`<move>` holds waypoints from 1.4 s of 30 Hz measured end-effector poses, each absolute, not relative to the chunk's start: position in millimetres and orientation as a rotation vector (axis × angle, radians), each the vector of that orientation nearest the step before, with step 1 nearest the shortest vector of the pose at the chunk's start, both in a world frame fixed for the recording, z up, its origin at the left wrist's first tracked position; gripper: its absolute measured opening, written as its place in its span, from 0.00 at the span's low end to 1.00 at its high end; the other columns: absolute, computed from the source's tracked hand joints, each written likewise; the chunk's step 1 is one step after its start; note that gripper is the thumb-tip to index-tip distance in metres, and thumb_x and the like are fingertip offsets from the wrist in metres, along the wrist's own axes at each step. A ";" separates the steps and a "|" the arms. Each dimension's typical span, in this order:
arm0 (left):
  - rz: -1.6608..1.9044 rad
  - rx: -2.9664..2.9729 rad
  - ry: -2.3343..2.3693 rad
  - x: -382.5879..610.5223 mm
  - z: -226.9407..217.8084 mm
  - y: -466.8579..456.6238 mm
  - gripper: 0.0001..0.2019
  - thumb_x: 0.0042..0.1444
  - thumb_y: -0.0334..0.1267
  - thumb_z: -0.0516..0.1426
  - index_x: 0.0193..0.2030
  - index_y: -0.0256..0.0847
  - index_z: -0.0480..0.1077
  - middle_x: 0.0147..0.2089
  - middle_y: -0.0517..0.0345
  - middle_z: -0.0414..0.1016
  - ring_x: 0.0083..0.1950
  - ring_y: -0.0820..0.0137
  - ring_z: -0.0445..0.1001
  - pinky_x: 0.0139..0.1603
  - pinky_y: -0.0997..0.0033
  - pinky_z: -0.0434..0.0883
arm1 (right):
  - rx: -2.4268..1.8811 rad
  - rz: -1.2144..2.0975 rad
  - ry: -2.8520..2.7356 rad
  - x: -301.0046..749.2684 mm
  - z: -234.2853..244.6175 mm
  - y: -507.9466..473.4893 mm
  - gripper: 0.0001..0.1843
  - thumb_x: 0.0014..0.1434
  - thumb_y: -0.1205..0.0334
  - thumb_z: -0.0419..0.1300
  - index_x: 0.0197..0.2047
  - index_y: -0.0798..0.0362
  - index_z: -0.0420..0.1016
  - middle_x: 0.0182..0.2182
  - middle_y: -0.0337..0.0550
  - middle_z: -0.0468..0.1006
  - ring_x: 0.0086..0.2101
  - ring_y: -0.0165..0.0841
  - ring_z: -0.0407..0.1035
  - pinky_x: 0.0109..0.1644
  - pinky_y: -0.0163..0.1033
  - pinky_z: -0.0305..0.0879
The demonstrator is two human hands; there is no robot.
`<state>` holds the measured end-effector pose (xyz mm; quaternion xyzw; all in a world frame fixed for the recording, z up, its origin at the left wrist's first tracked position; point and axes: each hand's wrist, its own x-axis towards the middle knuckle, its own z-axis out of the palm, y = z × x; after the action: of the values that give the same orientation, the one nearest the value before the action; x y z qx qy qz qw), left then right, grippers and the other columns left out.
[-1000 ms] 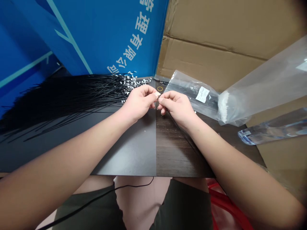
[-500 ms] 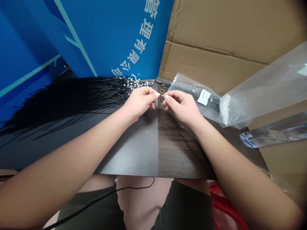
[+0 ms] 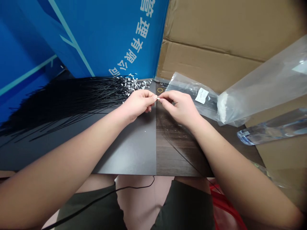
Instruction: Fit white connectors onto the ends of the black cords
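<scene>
My left hand (image 3: pixel 140 103) is closed in a pinch, thumb and forefinger on a small white connector (image 3: pixel 158 98). My right hand (image 3: pixel 181 105) meets it from the other side, its thumb and forefinger closed at the same connector. A thin black wire (image 3: pixel 177 150) hangs from between the fingertips and runs down over the brown tabletop to the front edge. To the left of my left hand lies a large heap of black wires (image 3: pixel 72 102), many with white connectors (image 3: pixel 130 83) at their right ends.
A clear bag with a white label (image 3: pixel 201 95) lies right of my hands. Beyond it is a big plastic bag of small white pieces (image 3: pixel 222 108), then a clear blue-edged plastic item (image 3: pixel 271 129). A yellow ring (image 3: pixel 160 90) lies behind my fingertips. Blue panel and cardboard (image 3: pixel 216 28) stand behind.
My right hand has moved left, closing the gap to my left hand, and its fingertips now touch the white connector. The black wire's hanging part has shifted left.
</scene>
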<state>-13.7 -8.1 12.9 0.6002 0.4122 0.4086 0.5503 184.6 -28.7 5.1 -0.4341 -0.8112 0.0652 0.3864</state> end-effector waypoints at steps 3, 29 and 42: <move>0.951 1.364 0.951 -12.7 12.4 -9.7 0.10 0.60 0.33 0.63 0.28 0.38 0.69 0.24 0.62 0.68 0.24 0.78 0.65 0.27 0.75 0.63 | -1.097 0.157 -2.050 185.6 5.6 -28.8 0.07 0.69 0.63 0.63 0.43 0.49 0.85 0.40 0.43 0.88 0.41 0.38 0.79 0.49 0.44 0.71; 0.940 1.541 0.952 -11.2 17.8 -13.7 0.07 0.62 0.33 0.61 0.32 0.36 0.75 0.30 0.58 0.78 0.25 0.78 0.71 0.28 0.75 0.64 | -1.113 0.455 -1.754 181.3 -1.0 -28.9 0.07 0.68 0.56 0.65 0.42 0.49 0.82 0.37 0.41 0.86 0.37 0.36 0.77 0.45 0.45 0.71; 0.999 1.591 0.964 -10.3 9.8 -9.9 0.02 0.55 0.31 0.59 0.31 0.40 0.72 0.29 0.62 0.73 0.26 0.76 0.71 0.32 0.73 0.69 | -1.125 0.432 -1.766 178.9 -1.8 -29.5 0.08 0.69 0.54 0.64 0.41 0.49 0.81 0.38 0.42 0.85 0.36 0.36 0.76 0.44 0.45 0.70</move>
<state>-10.3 -9.9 9.8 0.6557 0.3972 0.4117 0.4928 178.9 -29.5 -1.8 -0.4612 -0.7241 0.1773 0.4812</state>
